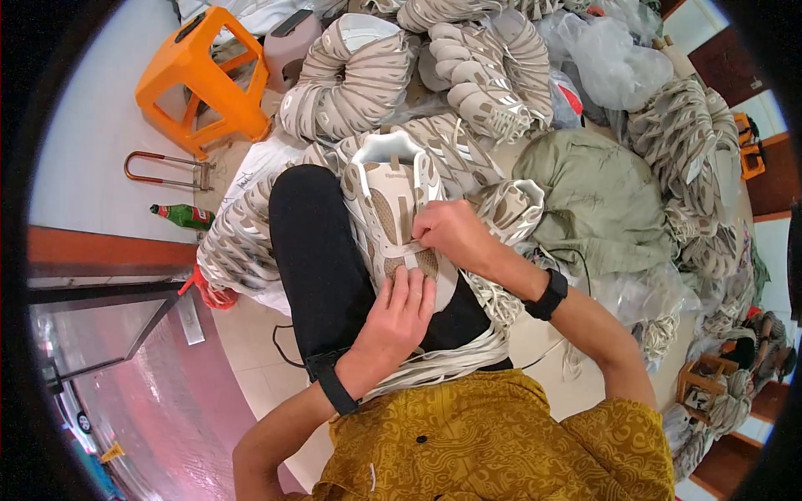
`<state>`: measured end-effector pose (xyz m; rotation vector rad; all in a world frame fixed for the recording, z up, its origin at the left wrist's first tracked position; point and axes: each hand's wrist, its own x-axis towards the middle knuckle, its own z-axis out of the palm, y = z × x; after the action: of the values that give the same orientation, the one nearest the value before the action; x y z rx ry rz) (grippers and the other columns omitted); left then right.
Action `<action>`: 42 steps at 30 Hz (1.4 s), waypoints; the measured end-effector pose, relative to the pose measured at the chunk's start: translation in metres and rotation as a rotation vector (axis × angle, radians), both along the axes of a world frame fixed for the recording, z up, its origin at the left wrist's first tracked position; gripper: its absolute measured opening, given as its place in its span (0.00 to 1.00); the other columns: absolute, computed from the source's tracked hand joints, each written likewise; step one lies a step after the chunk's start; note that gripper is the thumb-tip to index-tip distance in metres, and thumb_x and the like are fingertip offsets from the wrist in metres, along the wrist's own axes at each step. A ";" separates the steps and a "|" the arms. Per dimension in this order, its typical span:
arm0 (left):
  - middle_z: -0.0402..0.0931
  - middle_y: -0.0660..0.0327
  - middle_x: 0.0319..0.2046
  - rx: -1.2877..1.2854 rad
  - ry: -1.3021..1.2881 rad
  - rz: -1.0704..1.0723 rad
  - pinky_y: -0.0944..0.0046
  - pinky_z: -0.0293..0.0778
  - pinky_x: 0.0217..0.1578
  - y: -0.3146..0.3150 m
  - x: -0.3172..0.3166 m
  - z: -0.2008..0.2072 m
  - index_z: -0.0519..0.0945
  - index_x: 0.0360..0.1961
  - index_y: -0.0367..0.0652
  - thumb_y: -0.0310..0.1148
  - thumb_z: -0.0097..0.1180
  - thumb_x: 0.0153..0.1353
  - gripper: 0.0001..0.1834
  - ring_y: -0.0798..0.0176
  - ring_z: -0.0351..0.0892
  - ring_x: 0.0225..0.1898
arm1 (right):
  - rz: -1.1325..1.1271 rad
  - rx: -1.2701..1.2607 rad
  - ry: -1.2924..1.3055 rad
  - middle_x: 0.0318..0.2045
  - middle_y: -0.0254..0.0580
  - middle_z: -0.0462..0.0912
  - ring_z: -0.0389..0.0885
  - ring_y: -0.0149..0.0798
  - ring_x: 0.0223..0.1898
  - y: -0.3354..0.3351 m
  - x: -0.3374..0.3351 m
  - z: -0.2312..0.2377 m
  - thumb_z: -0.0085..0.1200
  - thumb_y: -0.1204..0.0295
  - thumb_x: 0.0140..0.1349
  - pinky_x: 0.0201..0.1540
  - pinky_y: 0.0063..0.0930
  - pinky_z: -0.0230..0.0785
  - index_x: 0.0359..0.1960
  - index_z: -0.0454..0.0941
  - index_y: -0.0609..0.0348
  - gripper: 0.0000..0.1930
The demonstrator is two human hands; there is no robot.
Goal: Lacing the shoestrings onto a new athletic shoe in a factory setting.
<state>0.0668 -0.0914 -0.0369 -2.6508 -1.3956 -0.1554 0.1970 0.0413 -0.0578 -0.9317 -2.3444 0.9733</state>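
Note:
A beige and white sneaker upper (380, 200) rests across my lap, its opening away from me and its toe toward me. My left hand (397, 313) lies on the toe end with its fingers stretched out flat. At the right side of the lacing area, my right hand (455, 234) is closed in a pinch. A short pale shoelace (406, 248) crosses the lower tongue and runs to those fingertips; its end is hidden by them. A bundle of loose white laces (455, 355) drapes over my lap below the shoe.
Stacks of nested shoe uppers (347, 83) lie ahead, with another stack (242, 234) at the left. An orange plastic stool (209, 79) stands far left, above a green bottle (184, 216). To the right sit a grey-green cloth sack (593, 196) and clear plastic bags (618, 71).

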 end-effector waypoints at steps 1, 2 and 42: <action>0.66 0.47 0.46 -0.030 0.013 -0.003 0.55 0.65 0.49 0.001 0.000 0.002 0.68 0.45 0.32 0.30 0.51 0.45 0.24 0.47 0.65 0.50 | -0.045 -0.007 -0.041 0.18 0.43 0.76 0.76 0.42 0.23 -0.001 -0.001 -0.001 0.53 0.77 0.38 0.28 0.29 0.69 0.19 0.77 0.61 0.04; 0.66 0.47 0.46 -0.010 -0.009 0.009 0.55 0.65 0.49 0.003 -0.002 0.005 0.68 0.45 0.32 0.30 0.51 0.45 0.24 0.47 0.65 0.50 | -0.089 -0.012 -0.083 0.18 0.44 0.76 0.76 0.44 0.23 -0.001 -0.001 -0.001 0.53 0.77 0.38 0.29 0.31 0.69 0.18 0.77 0.61 0.03; 0.64 0.46 0.47 -0.286 -0.310 0.068 0.57 0.62 0.52 0.003 -0.012 0.007 0.68 0.48 0.37 0.28 0.60 0.38 0.30 0.47 0.61 0.53 | -0.254 0.105 -0.320 0.17 0.49 0.77 0.77 0.48 0.21 -0.011 -0.025 -0.001 0.49 0.77 0.40 0.27 0.35 0.70 0.18 0.77 0.60 0.04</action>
<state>0.0545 -0.0886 -0.0297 -2.9000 -1.7161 -0.4032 0.1719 0.0299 -0.0592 -1.3873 -2.4217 0.6313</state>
